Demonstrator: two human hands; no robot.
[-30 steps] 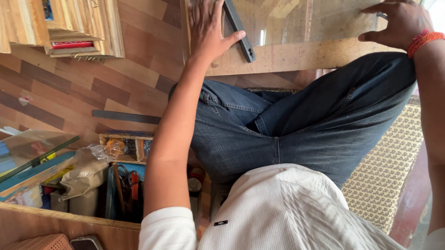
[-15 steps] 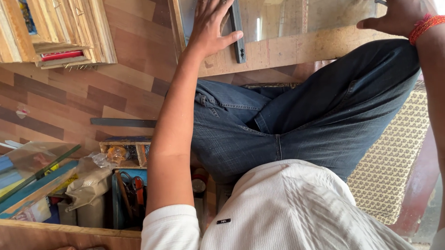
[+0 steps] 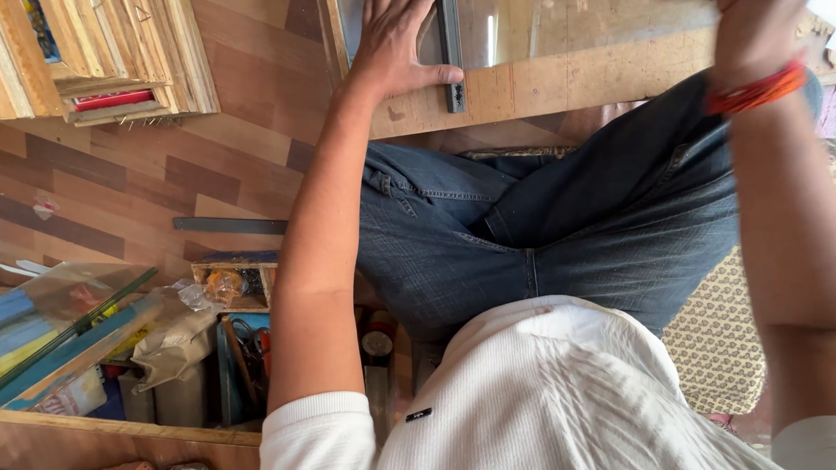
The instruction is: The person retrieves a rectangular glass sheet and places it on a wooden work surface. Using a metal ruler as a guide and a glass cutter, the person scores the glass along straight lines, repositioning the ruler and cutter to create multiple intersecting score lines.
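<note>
The glass sheet (image 3: 559, 17) lies on a wooden board (image 3: 561, 82) across our lap, with a dark metal ruler (image 3: 450, 48) laid over it. Our left hand (image 3: 397, 32) presses flat beside the ruler, fingers spread, thumb touching it. Our right hand (image 3: 739, 6) curls at the sheet's far end; we cannot tell its grip.

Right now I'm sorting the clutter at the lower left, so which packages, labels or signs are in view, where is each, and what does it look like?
Crumpled clear plastic wrapper: in the small wooden box beside the left arm, with orange contents.
Beige bag: lower left, crumpled over grey containers.
Small dark tag: rectangular, on the white shirt.
No signs or screens show.
</note>
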